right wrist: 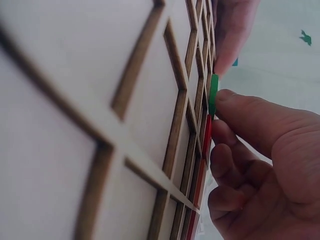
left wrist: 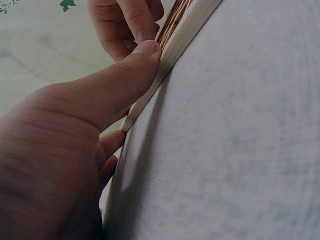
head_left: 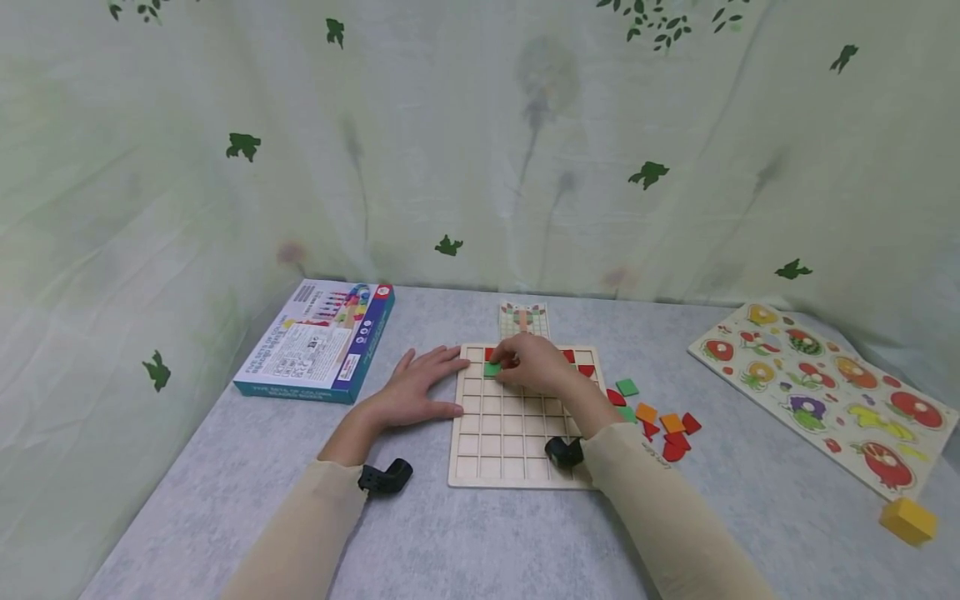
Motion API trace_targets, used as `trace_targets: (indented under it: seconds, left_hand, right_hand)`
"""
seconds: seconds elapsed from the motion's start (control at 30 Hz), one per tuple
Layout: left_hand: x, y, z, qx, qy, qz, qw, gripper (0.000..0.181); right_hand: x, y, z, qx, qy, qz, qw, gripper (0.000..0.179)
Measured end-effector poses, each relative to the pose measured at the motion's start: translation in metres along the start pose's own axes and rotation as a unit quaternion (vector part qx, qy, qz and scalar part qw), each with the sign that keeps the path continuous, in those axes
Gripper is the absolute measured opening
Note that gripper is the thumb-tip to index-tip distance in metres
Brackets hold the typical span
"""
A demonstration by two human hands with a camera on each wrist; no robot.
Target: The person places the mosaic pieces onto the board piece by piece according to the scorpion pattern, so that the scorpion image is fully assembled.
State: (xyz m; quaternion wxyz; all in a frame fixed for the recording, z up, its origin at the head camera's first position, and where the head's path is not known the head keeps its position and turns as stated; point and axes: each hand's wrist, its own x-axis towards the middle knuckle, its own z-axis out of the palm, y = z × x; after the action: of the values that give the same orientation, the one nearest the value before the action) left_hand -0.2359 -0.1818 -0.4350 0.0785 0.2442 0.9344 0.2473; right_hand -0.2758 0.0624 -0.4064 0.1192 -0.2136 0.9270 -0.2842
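A wooden grid board (head_left: 512, 482) lies flat on the table in front of me. My left hand (head_left: 416, 387) rests at its left edge with fingers spread, the thumb against the side of the board in the left wrist view. At the board's upper left, my right hand (head_left: 536, 364) pinches a green square tile (right wrist: 213, 90), which stands slightly proud of its cell; the thumb tip is on it. Red pieces (head_left: 586, 370) sit in cells along the upper rows, partly hidden by the right hand. Behind the board lies a small pattern card (head_left: 538, 321).
Loose green (head_left: 627, 387), orange (head_left: 646, 412) and red pieces (head_left: 674, 452) lie right of the board, beside the right forearm. A game box (head_left: 300, 358) is at the back left. To the right are a fruit-picture board (head_left: 825, 392) and a yellow block (head_left: 908, 522).
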Motion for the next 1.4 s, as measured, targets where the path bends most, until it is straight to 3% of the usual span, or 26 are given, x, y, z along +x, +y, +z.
trace_targets:
  seconds: [0.47, 0.67, 1.0, 1.17, 1.4]
  left_hand:
    - [0.001, -0.002, 0.000, 0.000, -0.002, 0.001, 1.0000, 0.077]
    - [0.000, -0.004, -0.001, -0.005, -0.012, 0.005, 0.9999, 0.080]
    - [-0.004, -0.005, -0.003, -0.021, -0.036, 0.017, 0.9990, 0.088]
    - [-0.003, -0.004, -0.004, -0.018, -0.034, 0.018, 0.9991, 0.090]
    - [-0.002, -0.002, -0.003, -0.020, -0.030, 0.002, 0.9993, 0.091]
  right_hand:
    - [-0.008, -0.002, -0.004, 0.024, -0.003, -0.010, 0.9997, 0.020]
    - [-0.020, 0.001, -0.008, 0.033, -0.008, -0.032, 0.9989, 0.024]
    - [-0.049, 0.011, -0.019, 0.028, 0.029, -0.071, 0.9967, 0.028]
    - [-0.063, 0.022, -0.029, 0.027, 0.054, -0.059, 0.9964, 0.029]
    - [-0.077, 0.037, -0.039, 0.033, 0.079, -0.013, 0.9963, 0.028]
